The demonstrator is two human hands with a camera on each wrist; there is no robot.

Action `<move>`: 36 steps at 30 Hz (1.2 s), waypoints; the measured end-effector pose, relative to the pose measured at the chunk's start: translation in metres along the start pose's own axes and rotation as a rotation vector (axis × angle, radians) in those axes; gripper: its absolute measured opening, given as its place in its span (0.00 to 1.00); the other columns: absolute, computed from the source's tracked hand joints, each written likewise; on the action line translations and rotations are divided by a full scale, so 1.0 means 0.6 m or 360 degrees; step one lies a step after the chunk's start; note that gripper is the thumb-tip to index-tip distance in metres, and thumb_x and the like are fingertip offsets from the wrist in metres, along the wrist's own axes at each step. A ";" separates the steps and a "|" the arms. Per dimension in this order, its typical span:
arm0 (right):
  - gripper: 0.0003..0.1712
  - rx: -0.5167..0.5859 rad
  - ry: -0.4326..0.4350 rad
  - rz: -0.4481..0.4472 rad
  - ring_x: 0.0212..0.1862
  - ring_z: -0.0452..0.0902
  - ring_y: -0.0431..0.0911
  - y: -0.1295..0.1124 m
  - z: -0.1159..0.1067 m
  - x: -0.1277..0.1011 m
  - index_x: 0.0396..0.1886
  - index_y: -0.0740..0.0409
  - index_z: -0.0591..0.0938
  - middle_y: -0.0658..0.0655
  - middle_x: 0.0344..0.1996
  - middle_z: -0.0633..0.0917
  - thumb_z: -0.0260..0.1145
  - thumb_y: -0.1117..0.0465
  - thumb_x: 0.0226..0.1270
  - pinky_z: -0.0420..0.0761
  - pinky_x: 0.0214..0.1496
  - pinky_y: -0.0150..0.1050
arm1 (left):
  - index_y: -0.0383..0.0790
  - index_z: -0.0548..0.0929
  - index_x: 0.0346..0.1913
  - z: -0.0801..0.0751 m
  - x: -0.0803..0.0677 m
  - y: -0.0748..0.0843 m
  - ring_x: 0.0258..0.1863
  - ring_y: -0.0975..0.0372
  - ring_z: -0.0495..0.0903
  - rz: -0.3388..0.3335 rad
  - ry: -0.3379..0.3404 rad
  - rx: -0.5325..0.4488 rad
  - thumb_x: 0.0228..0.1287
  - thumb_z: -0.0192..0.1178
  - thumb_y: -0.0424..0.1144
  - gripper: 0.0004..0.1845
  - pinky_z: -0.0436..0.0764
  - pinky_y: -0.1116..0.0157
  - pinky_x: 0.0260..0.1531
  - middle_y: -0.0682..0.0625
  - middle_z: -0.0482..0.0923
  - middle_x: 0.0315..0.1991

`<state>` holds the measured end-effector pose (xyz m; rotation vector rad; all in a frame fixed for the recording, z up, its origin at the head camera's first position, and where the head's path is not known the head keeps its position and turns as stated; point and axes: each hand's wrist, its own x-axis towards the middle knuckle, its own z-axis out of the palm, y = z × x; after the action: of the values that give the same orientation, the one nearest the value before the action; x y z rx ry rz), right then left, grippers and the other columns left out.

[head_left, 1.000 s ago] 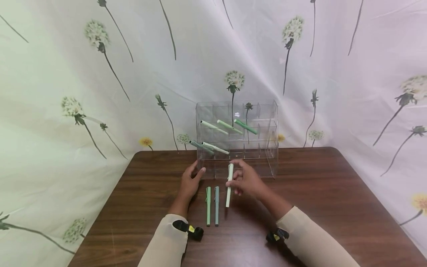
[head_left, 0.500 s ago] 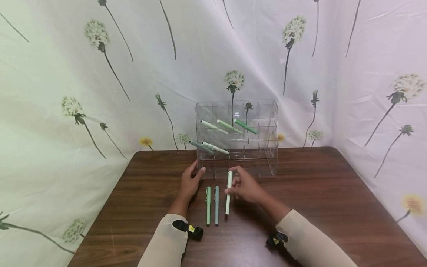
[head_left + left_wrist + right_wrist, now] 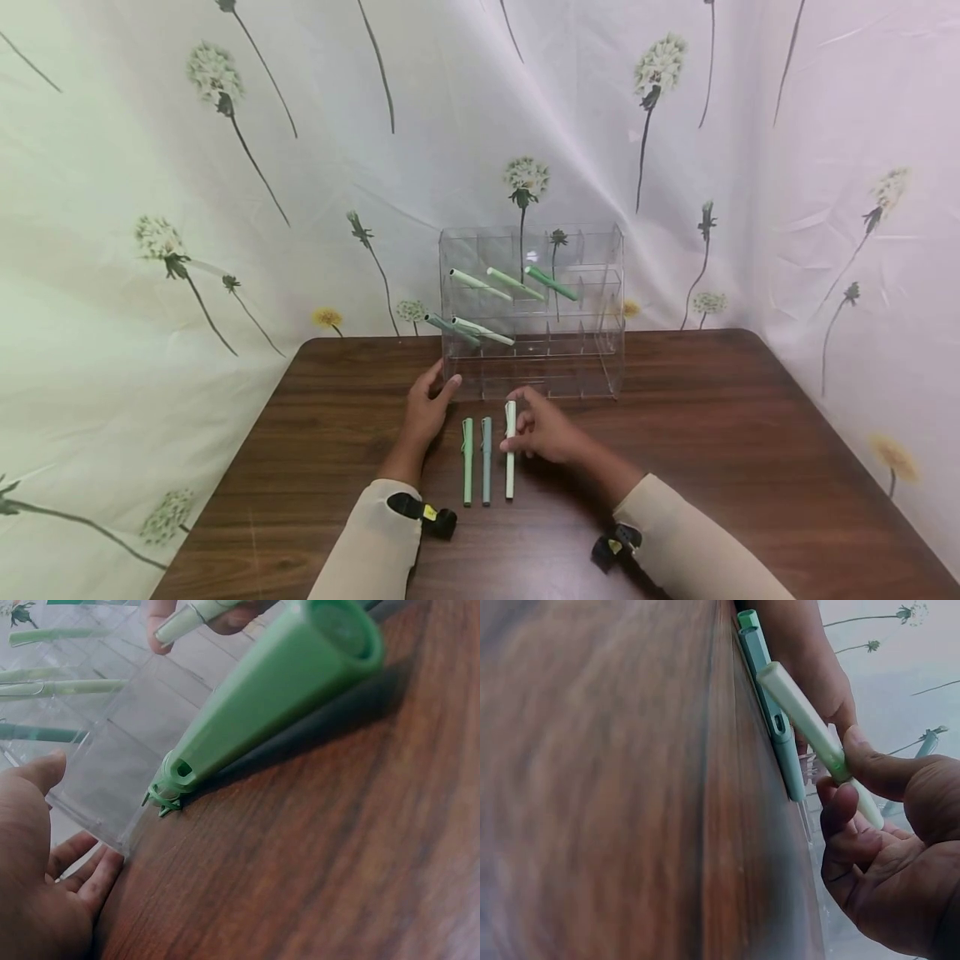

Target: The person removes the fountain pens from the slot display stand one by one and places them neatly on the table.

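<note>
My right hand (image 3: 549,431) pinches a white-green capped pen (image 3: 510,479) between thumb and fingers, close over the table at the right of two others. The pen stands with its clip end toward the rack; in the right wrist view the white-green pen (image 3: 802,709) slants away from the tabletop. Left of it lie a blue-grey pen (image 3: 487,479) and a light green pen (image 3: 468,479), side by side. My left hand (image 3: 427,412) rests against the lower left corner of a clear acrylic rack (image 3: 585,368), thumb spread apart from the fingers, as the left wrist view shows.
Five-slot-wide tiers of the rack hold several pens: a pale pen (image 3: 480,285), a light green pen (image 3: 517,284) and a dark green pen (image 3: 551,283) above, a teal pen (image 3: 442,324) and a whitish pen (image 3: 483,332) below. A floral cloth (image 3: 337,150) hangs behind the wooden table (image 3: 712,433).
My right hand has brought the white-green pen down and toward me, slightly leftward, nearer the two pens on the table. The left hand stays at the rack's corner.
</note>
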<state>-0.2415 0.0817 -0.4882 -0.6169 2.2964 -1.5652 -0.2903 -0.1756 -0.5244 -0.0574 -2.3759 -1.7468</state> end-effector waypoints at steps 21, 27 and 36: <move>0.41 -0.0040 -0.0052 -0.0009 0.23 0.74 0.41 0.029 0.012 0.021 0.74 0.72 0.66 0.51 0.25 0.79 0.78 0.67 0.70 0.77 0.28 0.34 | 0.44 0.69 0.84 -0.003 -0.003 0.004 0.78 0.40 0.72 -0.0040 -0.0036 0.0007 0.82 0.65 0.49 0.35 0.72 0.39 0.77 0.34 0.71 0.79; 0.40 -0.0075 -0.0069 -0.0049 0.24 0.74 0.41 0.037 0.011 0.025 0.73 0.73 0.69 0.52 0.26 0.80 0.79 0.66 0.69 0.77 0.29 0.34 | 0.45 0.70 0.84 -0.003 0.001 0.000 0.81 0.41 0.69 -0.0024 -0.0028 0.0033 0.82 0.65 0.49 0.34 0.68 0.39 0.80 0.35 0.70 0.80; 0.40 -0.0190 -0.0048 -0.0077 0.25 0.73 0.38 0.041 0.016 0.028 0.72 0.74 0.73 0.52 0.27 0.83 0.82 0.64 0.67 0.75 0.30 0.31 | 0.47 0.71 0.84 -0.003 0.002 -0.005 0.79 0.43 0.72 -0.0008 -0.0031 0.0000 0.81 0.65 0.49 0.34 0.70 0.39 0.78 0.36 0.72 0.78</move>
<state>-0.2558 0.0733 -0.5146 -0.7260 2.3825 -1.4374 -0.2914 -0.1781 -0.5265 -0.0686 -2.3915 -1.7562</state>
